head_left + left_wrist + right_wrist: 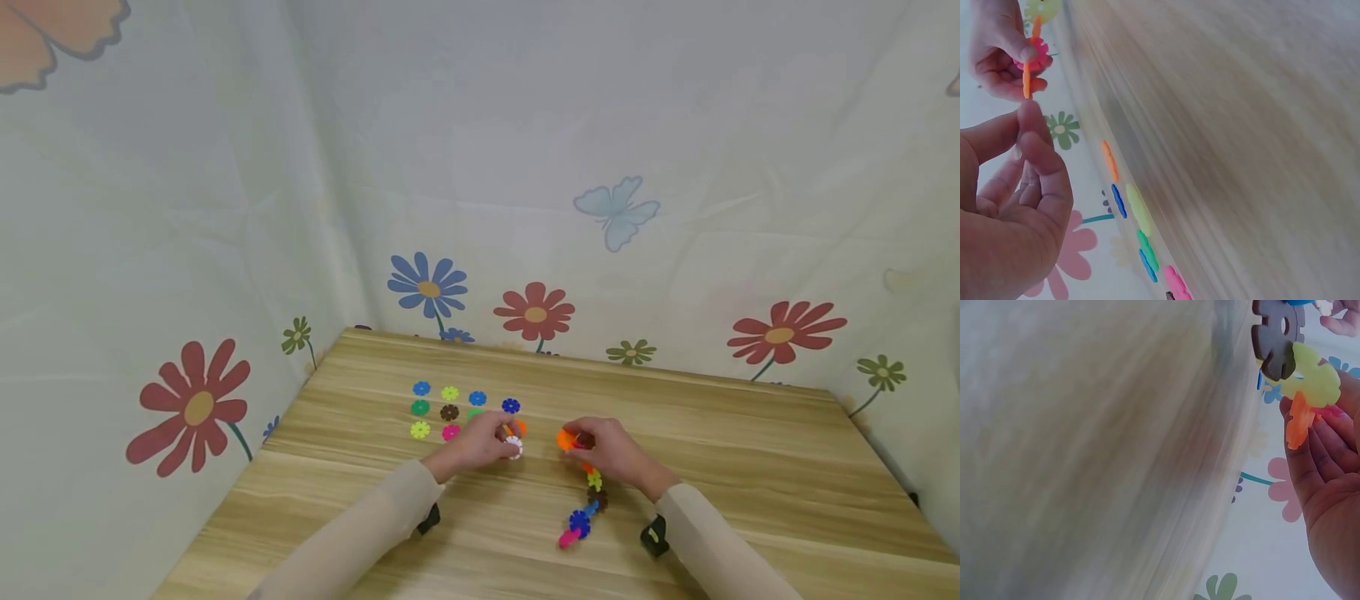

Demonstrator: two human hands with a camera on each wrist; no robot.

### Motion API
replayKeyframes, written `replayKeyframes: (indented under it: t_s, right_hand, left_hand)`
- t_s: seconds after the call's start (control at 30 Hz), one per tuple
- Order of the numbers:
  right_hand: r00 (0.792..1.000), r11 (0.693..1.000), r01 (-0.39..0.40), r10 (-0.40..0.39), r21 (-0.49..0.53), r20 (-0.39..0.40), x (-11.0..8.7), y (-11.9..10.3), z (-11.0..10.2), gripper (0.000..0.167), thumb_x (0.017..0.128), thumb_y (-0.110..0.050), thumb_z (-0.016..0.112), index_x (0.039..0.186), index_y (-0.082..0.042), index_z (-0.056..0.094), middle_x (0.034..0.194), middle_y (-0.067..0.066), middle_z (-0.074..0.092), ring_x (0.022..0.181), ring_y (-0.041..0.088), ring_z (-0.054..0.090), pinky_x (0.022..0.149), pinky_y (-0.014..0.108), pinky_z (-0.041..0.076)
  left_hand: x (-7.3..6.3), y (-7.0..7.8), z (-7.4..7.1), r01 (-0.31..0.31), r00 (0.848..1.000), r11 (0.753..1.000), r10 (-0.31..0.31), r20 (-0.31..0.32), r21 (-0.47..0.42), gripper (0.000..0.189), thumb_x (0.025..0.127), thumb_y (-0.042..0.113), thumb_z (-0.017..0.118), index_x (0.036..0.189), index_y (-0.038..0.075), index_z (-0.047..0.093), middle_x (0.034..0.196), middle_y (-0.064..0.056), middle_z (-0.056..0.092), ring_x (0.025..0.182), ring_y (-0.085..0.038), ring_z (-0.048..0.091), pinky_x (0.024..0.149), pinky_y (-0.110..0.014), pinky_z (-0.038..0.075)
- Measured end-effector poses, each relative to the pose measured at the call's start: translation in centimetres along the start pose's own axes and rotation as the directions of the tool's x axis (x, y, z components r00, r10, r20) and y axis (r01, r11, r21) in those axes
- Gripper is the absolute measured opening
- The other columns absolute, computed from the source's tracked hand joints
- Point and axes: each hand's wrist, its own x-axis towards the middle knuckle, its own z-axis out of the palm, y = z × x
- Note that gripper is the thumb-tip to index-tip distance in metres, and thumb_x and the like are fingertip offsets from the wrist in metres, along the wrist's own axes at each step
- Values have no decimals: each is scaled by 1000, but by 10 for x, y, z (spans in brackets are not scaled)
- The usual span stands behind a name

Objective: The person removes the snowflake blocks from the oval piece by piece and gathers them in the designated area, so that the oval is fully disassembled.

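Note:
My left hand (480, 440) pinches a white notched plastic disc (514, 447) between thumb and fingertips; in the left wrist view only a pale sliver of it shows. Across a short gap, my right hand (611, 446) grips the upper part of a chain of interlocking flower discs. At the chain's end, an orange disc (566, 440) points toward the white one. Below the fingers hang a yellow disc (594, 479), a brown disc (1275, 337), a dark blue disc (579, 523) and a pink disc (569, 538). Fingers partly hide a pink disc (1038, 55) by the orange one.
Loose flower discs lie in rows on the wooden table (712, 433), among them a green disc (420, 407), a brown disc (449, 412) and a dark blue disc (511, 406). Another orange disc (521, 427) lies just behind the left fingertips. A flower-printed curtain (480, 208) stands behind.

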Motion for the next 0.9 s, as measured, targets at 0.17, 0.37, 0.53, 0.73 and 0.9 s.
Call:
replayKeyframes:
  t_s: [0.17,0.37,0.53,0.73,0.9]
  right_hand:
    - [1000,1000,-7,7,0,7,0,0,0,34,82,-15,74,113,-4,65,101,-1,66,81,10,57,73,25,50]
    - [1000,1000,-17,17,0,9,0,0,1,34,82,-16,74,113,-5,65,102,-1,66,81,10,57,75,27,51]
    - [1000,1000,-15,15,2,0,1,-1,1,33,82,-16,75,112,-7,66,103,-1,66,81,9,58,75,28,51]
    - [1000,1000,2,-2,0,9,2,-2,1,32,82,-15,74,112,-7,66,101,-2,65,80,9,57,73,26,51]
    - [1000,1000,11,-11,10,17,3,-2,2,31,83,-14,74,112,-6,65,100,-3,65,80,9,57,73,25,51]
  left_hand:
    - [-1,-4,-2,41,998,997,-43,39,60,22,79,-1,72,99,6,65,82,0,61,72,-17,60,61,-26,49]
    - [-3,-8,-2,71,993,989,-82,80,131,31,77,3,76,105,9,65,83,0,60,74,-14,56,64,-27,48]
    - [-5,-6,0,70,993,985,-84,83,158,28,78,6,76,104,9,65,81,2,60,73,-14,55,65,-27,47]
    - [-4,-2,3,33,995,975,-53,89,221,26,79,4,75,103,6,66,75,3,59,66,-11,53,62,-24,46]
    - [-1,-2,6,1,994,954,-33,102,299,24,80,7,75,102,7,66,72,4,57,63,-9,51,60,-23,44]
